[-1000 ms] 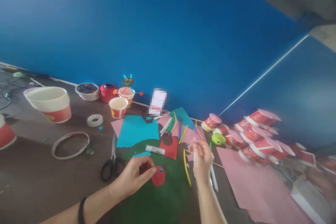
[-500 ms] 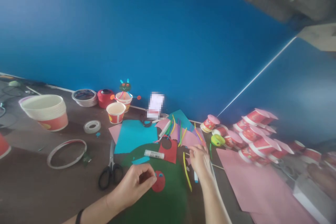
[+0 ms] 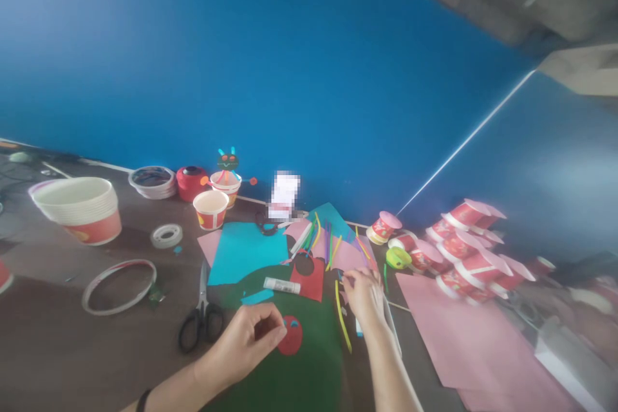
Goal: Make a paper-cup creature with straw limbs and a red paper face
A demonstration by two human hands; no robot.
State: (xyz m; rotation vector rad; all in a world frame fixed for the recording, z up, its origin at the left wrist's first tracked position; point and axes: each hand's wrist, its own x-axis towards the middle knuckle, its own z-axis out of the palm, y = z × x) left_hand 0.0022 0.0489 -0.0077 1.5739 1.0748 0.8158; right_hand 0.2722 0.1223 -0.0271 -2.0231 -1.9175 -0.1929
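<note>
Left hand: thumb and forefinger brought together, no gap that we can see, pinching the left edge of a red disc. Disc sits over the near part of the green paper; we note small blue pieces on its upper face.

Right hand: to the right of the disc and farther off, palm down, fingers bent, tips near the pink scraps. We cannot tell how wide they stand or whether they hold anything. A blue-ended marker lies partly under this hand; a yellow strip just left of it.

Beyond the disc we log a glue stick, touching red paper with a round cut-out. Left of the left hand, scissors, blades pointing far. Far right, piled red cups; nearer, pink sheets.
</note>
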